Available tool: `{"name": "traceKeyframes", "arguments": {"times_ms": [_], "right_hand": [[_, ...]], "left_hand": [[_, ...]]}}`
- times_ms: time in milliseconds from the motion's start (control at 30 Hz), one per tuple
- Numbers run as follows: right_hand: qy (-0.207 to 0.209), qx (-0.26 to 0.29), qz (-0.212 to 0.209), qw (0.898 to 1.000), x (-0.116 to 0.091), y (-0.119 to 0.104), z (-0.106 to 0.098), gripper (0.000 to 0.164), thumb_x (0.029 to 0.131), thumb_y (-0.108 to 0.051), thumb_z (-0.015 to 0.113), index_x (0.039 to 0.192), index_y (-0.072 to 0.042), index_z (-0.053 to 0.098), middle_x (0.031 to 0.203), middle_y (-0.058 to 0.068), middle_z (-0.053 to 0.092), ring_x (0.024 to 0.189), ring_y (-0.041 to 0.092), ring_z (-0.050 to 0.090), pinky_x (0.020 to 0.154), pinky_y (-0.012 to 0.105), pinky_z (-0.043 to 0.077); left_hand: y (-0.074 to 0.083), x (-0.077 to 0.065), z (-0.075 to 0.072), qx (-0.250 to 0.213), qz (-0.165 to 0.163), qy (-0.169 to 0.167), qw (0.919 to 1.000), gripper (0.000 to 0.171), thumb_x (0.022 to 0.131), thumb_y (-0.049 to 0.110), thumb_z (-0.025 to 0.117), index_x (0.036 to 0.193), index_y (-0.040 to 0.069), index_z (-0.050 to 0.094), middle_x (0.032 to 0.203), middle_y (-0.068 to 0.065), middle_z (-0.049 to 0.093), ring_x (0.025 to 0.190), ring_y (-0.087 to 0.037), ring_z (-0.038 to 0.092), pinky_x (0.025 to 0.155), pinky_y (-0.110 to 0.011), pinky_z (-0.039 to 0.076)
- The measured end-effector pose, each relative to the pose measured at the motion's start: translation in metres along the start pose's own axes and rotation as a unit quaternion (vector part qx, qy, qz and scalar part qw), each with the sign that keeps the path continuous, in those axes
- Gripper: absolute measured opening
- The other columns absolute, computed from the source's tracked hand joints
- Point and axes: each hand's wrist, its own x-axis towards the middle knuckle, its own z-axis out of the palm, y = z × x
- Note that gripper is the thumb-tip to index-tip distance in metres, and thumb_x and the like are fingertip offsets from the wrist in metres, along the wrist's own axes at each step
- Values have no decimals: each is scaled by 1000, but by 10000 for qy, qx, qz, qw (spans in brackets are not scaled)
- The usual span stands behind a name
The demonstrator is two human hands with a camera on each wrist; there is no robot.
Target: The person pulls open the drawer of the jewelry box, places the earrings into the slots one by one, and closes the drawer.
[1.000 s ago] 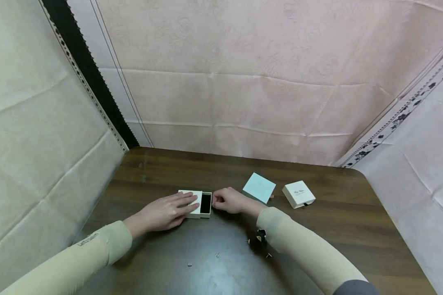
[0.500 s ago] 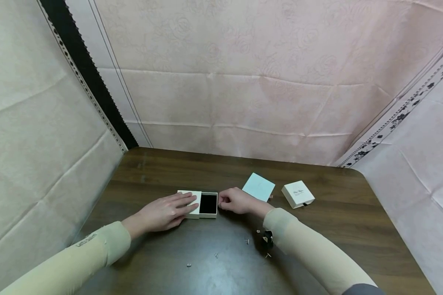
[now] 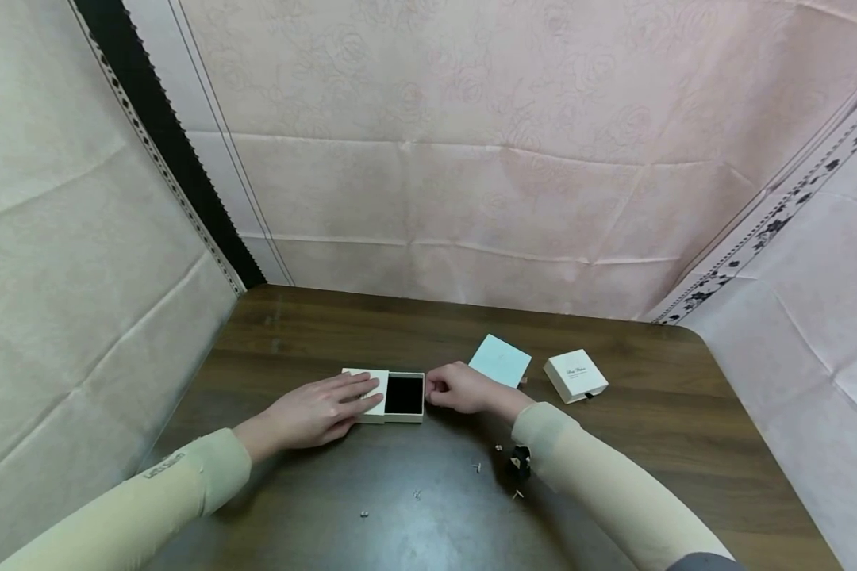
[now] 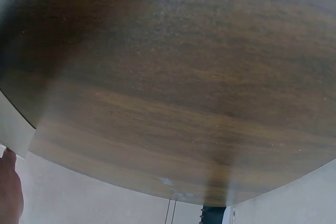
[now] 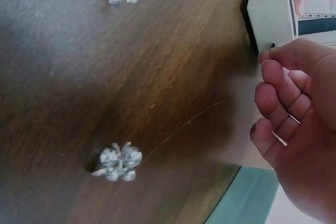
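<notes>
My left hand [image 3: 321,411] lies on the white sleeve of a small gift box [image 3: 379,374], its fingers straight across the top. Out of the sleeve's right side sticks the drawer [image 3: 405,419], lined in black with nothing showing inside. At the drawer's right end, my right hand [image 3: 464,388] pinches a small dark pull tab [image 5: 272,45] between thumb and forefinger. The left wrist view catches just a corner of the box [image 4: 16,127] and a bit of a finger. Near the right hand, sparkling earrings [image 5: 121,162] lie on the wood.
A pale blue card or flat lid [image 3: 501,362] lies behind the right wrist. Farther right stands a second white box [image 3: 577,376] with printed lettering and a dark tab. Several tiny jewellery pieces [image 3: 364,514] are scattered in front. Cloth walls [image 3: 457,198] enclose the brown table [image 3: 314,317].
The right hand has moved right, drawing the drawer farther out of the sleeve and baring more black lining. My left hand has stayed on the sleeve.
</notes>
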Motion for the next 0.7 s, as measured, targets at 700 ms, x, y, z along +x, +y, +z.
{"name": "traceKeyframes", "arguments": {"times_ms": [700], "right_hand": [[-75,-375,107,9992,-8,4,-4,23,105,-8,63,83,-16,62,67,-7,49,60,6,47,62,26,43]], "left_hand": [[-2,2,3,146,156,134,9997,65,93,21,85,151,9,61,155,-17,58,143,-34,56,112,-49,51]]}}
